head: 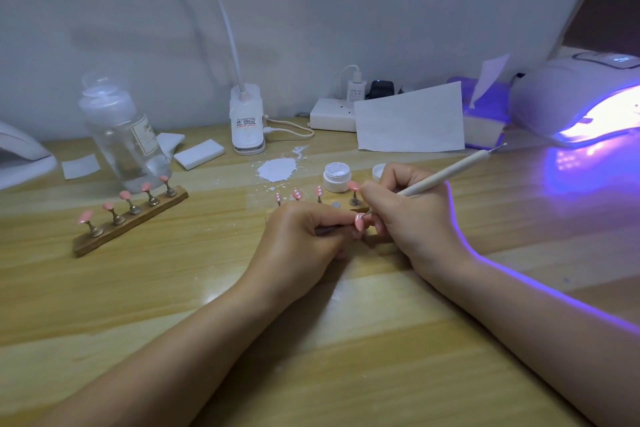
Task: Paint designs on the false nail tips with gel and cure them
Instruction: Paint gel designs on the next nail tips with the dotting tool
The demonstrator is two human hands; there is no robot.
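Seen from the head camera, two bare forearms reach across a pale wooden table (138,288). The left hand (304,236) has its fingers curled, pinching the metal stem of a small pink false nail tip (359,221) and holding it just above the table. The right hand (408,208) grips a slim cream-coloured dotting pen (450,170) like a pencil, its fine tip touching the pink nail.

Just behind the hands stands a wooden holder strip (360,209), mostly hidden, with four more pink tips on metal stems; three carry white dots. Beside it sits an open small white gel jar (336,177), its lid (378,170) just to the right. A white paint smear (278,168) lies near the jar.

To the left is a second wooden strip (131,224) holding five plain pink tips, with a clear plastic liquid bottle (121,128) behind it. At far right, a white curing lamp (581,97) glows violet.
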